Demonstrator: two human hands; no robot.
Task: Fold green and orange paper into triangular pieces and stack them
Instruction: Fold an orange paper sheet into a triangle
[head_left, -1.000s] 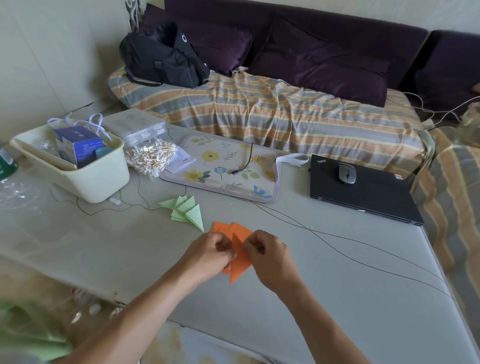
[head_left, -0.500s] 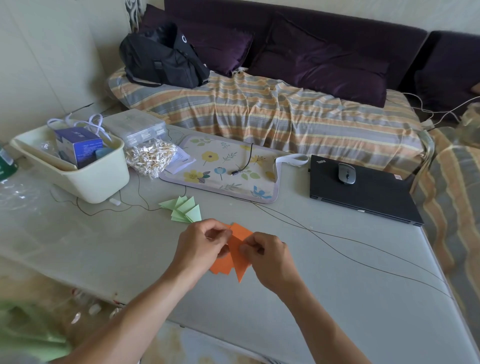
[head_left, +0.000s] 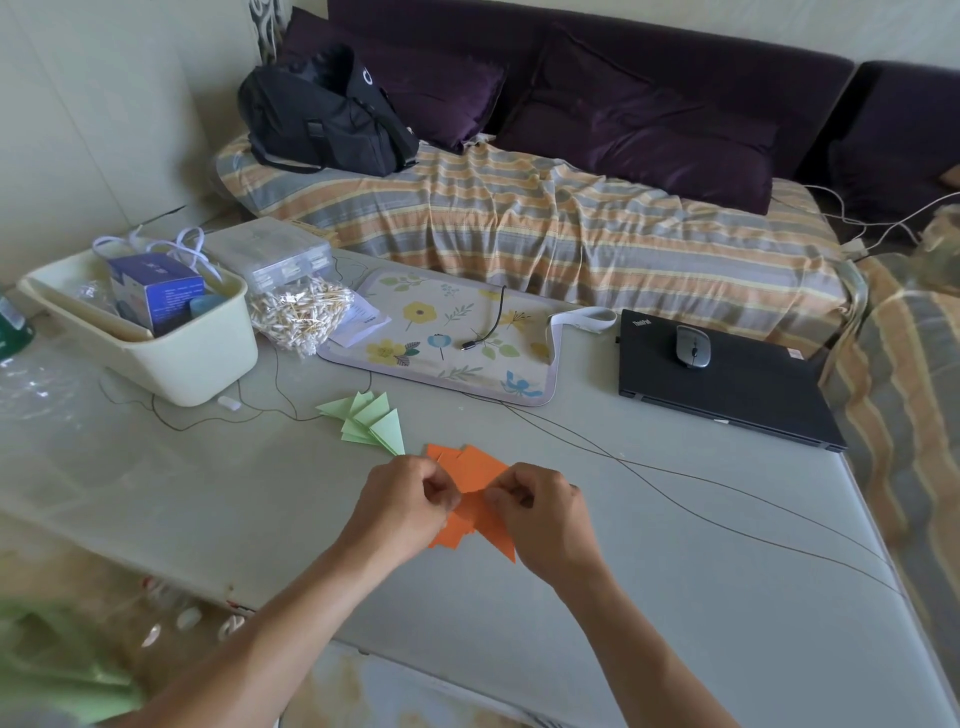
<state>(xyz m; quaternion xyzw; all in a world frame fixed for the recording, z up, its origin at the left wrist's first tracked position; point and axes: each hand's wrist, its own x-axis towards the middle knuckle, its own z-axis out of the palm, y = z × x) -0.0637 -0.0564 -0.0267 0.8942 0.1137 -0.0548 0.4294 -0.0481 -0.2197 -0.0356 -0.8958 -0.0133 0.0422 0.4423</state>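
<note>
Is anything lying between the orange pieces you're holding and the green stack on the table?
Nothing visible blocks that path. Both the left hand and right hand pinch the orange pieces, and the green stack lies just beyond the left hand on bare table. The thin cable runs off to the right.

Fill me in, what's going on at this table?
A person is working on folded orange paper pieces at the table, pinching them from both sides: left hand on the left edge, right hand on the right. A fanned stack of green triangular pieces lies finished just beyond, untouched. The closed laptop with a mouse on it sits off to the right.
</note>
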